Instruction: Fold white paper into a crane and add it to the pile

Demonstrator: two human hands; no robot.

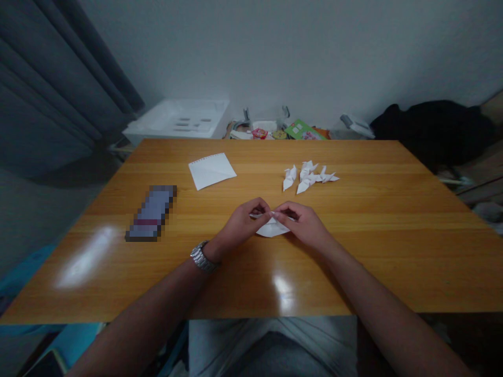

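Paper (271,227), small, white, part-folded. Where on the table (353,251)? (M.)

Mid-table, nearer its front edge than its far one. Lower part rests on the table top; upper edge is lifted between both hands. (K.)

Run the table left to right. (M.)

Table's left: a blurred dark block (151,213), lying flat. Toward the table's far side, left of centre: a loose sheet (212,170) with a perforated edge, no hand on it. Then the left hand (239,228), watch (203,257) on the wrist, thumb and fingers closed on the paper's left end. Right hand (304,225) likewise pinched shut on the right end; the two sets of fingertips nearly meet. Table's far side, right of centre: a cluster of folded figures (310,177), well apart from the hands. (K.)

Risks? (M.)

My reading only. The grip is a tip pinch from both ends, so pulling apart too hard could tear thin paper at a crease. Uneven pressure could set a crease off-line, and a wrong crease stays. The table top is glossy, so the resting part could slide under a press. Light is dim, and fine edges would be hard to line up. The figures look safe unless a forearm sweeps toward the table's far side. (K.)
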